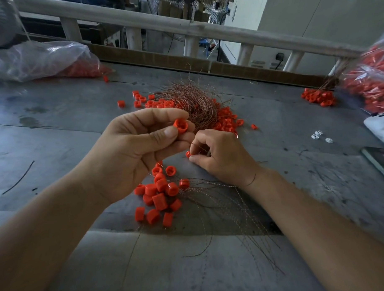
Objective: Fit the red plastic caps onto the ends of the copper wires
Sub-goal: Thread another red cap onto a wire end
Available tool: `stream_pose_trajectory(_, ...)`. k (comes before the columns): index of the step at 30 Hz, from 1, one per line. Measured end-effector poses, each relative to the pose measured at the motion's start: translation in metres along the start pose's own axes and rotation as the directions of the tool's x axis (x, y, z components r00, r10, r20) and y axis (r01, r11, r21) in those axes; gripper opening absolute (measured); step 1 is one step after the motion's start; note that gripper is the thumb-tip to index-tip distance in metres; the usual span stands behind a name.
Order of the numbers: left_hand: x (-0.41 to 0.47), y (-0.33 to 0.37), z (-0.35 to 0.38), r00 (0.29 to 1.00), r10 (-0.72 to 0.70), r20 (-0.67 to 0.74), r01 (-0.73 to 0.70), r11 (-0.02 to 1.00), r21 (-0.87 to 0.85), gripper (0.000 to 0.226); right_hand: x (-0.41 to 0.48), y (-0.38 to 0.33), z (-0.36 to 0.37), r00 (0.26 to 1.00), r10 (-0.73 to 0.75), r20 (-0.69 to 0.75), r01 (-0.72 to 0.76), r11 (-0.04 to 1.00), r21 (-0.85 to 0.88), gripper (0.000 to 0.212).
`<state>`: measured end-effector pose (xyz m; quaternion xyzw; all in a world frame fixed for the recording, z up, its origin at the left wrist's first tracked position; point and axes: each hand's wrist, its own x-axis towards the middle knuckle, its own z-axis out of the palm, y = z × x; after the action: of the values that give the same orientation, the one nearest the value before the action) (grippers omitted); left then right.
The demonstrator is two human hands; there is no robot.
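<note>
L hand [130, 147]: grip closed on one red cap [180, 125], pinched btwn thumb and forefinger, open end facing the camera, held above the desk [55, 132]. R hand [217, 157]: grip closed, fingertips pressed together on a thin copper wire [198, 148], w/ a second red cap [188, 154] at the thumb tip; can't tell if that cap is on the wire or just lying beside it.

Stock: near pile of caps [160, 196] under the hands, w/ wire strands [228, 207] trailing near-right from it, so prob. finished pieces. Far centre: bundle of bare copper wires [191, 101] amid loose caps [227, 122]. Plastic bag of caps [42, 59] far left, another bag [372, 89] far right.

Judgement: wire end is about to be fed into the held cap.

Risks:
- wire is thin and springy, so the end may buckle or miss the cap opening if pushed off-axis.
- cap is small and smooth; a tight pinch could pop it out onto the desk.
- strands under the R wrist could snag and drag finished pieces.
</note>
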<state>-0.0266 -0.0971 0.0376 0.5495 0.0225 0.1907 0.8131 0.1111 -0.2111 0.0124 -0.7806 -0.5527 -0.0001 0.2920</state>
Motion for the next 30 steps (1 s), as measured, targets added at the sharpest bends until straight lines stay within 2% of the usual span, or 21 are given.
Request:
stream_pose_trajectory(4,0.000,0.000,0.001,1.000,-0.002,-0.009,0.002,1.000,-0.004,0.027,0.000,0.002,-0.003,0.998,0.037,-0.048,-0.033,0.997,0.070,0.020)
stream_pose_trajectory(10,-0.001,0.000,0.001,1.000,-0.011,-0.013,0.011,1.000,-0.005,0.027,-0.002,0.006,-0.012,0.989,0.118,-0.086,-0.103,0.982,0.160,0.017)
stream_pose_trajectory(16,0.000,-0.003,0.000,0.999,-0.030,-0.012,0.031,0.996,0.084,0.026,-0.008,-0.004,-0.034,0.959,0.186,-0.214,-0.080,0.902,0.423,0.019)
stream_pose_trajectory(20,0.001,-0.006,0.000,0.999,-0.026,-0.037,0.032,0.984,0.173,0.025,-0.013,-0.017,-0.042,0.956,0.135,-0.260,0.013,0.867,0.499,0.020)
stream_pose_trajectory(24,0.001,-0.008,0.002,0.999,-0.011,-0.048,0.022,0.973,0.231,0.026,-0.015,-0.027,-0.037,0.977,0.034,-0.210,0.071,0.880,0.470,0.019)
stream_pose_trajectory(27,0.001,-0.009,0.002,0.999,0.001,-0.047,0.010,0.973,0.232,0.023,-0.016,-0.030,-0.032,0.982,0.044,-0.183,0.060,0.849,0.525,0.024)
stream_pose_trajectory(30,0.002,-0.009,0.002,0.998,0.018,-0.061,-0.003,0.972,0.234,0.020,-0.016,-0.031,-0.031,0.977,0.026,-0.212,0.091,0.847,0.524,0.020)
